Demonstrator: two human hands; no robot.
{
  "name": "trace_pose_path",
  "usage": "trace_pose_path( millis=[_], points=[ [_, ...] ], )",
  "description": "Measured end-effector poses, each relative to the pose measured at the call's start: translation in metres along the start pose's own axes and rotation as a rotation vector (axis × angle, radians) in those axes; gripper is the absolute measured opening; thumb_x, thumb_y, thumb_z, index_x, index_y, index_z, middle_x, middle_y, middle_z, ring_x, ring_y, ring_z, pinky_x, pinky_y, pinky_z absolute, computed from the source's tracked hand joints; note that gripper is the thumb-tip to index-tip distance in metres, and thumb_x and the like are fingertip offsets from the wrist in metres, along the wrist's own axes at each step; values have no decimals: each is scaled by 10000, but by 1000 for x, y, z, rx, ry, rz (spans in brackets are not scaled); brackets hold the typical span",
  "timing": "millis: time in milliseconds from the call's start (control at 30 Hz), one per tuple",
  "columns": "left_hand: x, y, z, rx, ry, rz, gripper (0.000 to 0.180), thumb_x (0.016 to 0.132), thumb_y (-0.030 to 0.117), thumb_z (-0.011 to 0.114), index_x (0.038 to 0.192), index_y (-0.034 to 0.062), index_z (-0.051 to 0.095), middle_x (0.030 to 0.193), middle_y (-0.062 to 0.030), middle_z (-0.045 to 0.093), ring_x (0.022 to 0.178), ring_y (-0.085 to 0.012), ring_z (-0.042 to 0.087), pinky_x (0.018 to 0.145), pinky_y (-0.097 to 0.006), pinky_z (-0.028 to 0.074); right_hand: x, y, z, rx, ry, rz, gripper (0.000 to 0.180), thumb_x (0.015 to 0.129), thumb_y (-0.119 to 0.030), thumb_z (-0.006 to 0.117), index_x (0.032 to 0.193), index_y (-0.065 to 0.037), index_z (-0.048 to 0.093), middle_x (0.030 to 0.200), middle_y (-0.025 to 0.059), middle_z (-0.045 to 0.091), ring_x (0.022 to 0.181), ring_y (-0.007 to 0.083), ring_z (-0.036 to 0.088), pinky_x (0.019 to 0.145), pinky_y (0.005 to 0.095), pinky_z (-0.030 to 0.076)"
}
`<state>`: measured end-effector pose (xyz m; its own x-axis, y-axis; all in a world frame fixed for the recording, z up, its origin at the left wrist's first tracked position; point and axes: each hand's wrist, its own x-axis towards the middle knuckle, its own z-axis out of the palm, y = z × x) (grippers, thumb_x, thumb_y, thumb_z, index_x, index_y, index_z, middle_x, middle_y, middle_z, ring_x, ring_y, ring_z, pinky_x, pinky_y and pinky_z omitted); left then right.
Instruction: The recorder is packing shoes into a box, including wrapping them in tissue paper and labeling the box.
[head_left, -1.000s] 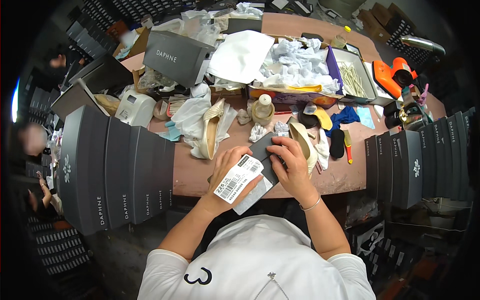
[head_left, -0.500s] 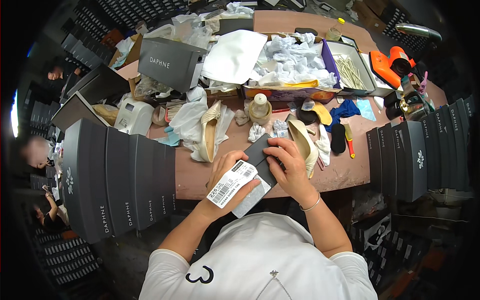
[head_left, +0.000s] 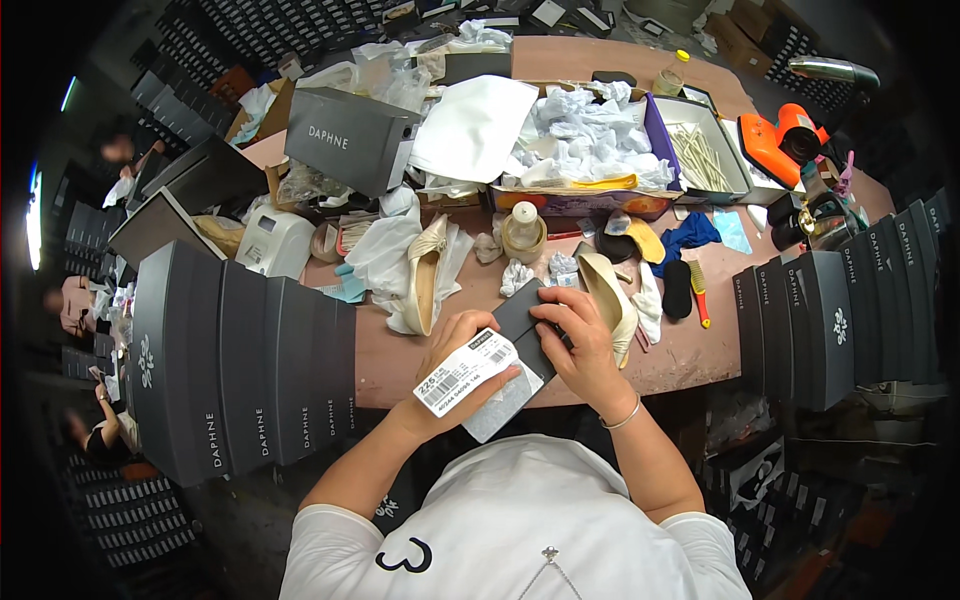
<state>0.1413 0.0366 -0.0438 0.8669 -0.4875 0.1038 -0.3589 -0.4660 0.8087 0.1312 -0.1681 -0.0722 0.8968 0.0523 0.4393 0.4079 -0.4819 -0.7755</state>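
Note:
My left hand grips a white barcode label and the lower part of a folded dark grey card piece. A light grey sheet hangs below the label. My right hand presses on the dark grey piece from the right, fingers curled over its top edge. Both hands hover over the front edge of the brown table. A cream high-heeled shoe lies just right of my right hand. Another cream shoe rests on white tissue to the left.
Rows of dark grey shoe boxes stand at the left and right. A box of crumpled white paper, a small bottle, a white label printer, an orange tool and a red-handled brush crowd the table. Other people sit at far left.
My hands have stayed in nearly the same place, still working the dark grey piece; the label has tilted slightly. The view shifted a little.

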Motion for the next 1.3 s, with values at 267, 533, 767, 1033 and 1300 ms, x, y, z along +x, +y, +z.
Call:
trace_pose_path(
  millis=[267, 533, 767, 1033, 1300],
  points=[
    [4, -9, -3, -37, -96, 82, 338, 796, 77, 727, 1068, 29, 533, 1006, -73, 497, 976, -195, 539, 876, -336, 424, -1, 0, -2, 13, 3, -7, 206, 780, -4, 657, 985, -14, 639, 1133, 133, 594, 1069, 316, 541, 916, 386, 438],
    [22, 8, -14, 216, -111, 176, 375, 749, 106, 749, 1049, 51, 531, 1010, -86, 523, 1004, -286, 508, 923, -364, 378, -3, 1, -3, 9, 14, -3, 208, 779, -12, 665, 985, -15, 639, 1129, 132, 595, 1072, 317, 538, 924, 390, 433],
    [22, 3, -10, 192, -129, 180, 404, 750, 132, 738, 1073, 52, 508, 1025, -100, 523, 1052, -313, 479, 936, -376, 374, -4, 3, -3, 18, 15, -9, 215, 776, -13, 670, 988, -16, 639, 1129, 126, 595, 1073, 311, 542, 923, 391, 439],
    [24, 8, -12, 236, -280, 220, 554, 763, 143, 692, 1237, 40, 423, 1202, -174, 437, 1207, -378, 416, 1023, -423, 353, -6, 4, -4, 10, 9, -24, 220, 779, -24, 670, 997, -17, 636, 1134, 123, 593, 1073, 311, 537, 933, 400, 433],
    [13, -1, -17, 150, -289, 204, 484, 785, 125, 690, 1195, 36, 448, 1166, -165, 467, 1176, -366, 436, 1037, -438, 341, -3, 3, -4, 29, 17, -9, 214, 779, -22, 671, 990, -18, 638, 1129, 123, 598, 1073, 313, 538, 931, 399, 434]
  ],
)
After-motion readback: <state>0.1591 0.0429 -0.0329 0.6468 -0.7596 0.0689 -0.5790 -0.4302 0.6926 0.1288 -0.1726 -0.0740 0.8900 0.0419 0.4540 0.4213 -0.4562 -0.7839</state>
